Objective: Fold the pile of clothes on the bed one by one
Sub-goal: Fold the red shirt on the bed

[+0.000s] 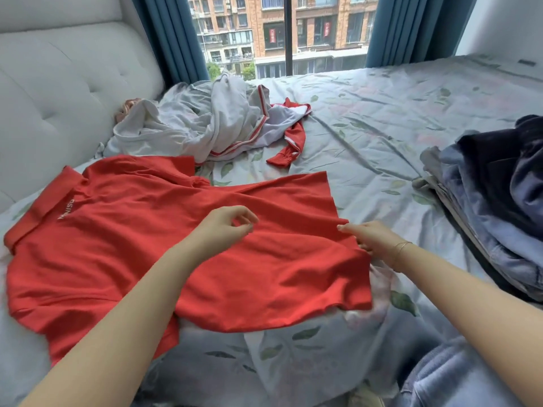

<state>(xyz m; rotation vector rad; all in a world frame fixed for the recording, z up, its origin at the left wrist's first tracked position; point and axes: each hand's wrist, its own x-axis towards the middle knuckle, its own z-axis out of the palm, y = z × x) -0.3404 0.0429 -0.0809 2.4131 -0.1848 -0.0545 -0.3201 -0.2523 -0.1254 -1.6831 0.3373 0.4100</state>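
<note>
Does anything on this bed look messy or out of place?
Yes: the red shirt lies crooked and wrinkled, its hem bunched by the right hand. Behind it, white clothes sit in a crumpled heap.

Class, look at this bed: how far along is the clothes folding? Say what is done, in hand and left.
Done: a stack of dark and blue clothes lies at the right. In hand: the red polo shirt is spread flat; the right hand holds its hem, the left hand hovers above it. Left: the crumpled white and red garments near the headboard.
</note>
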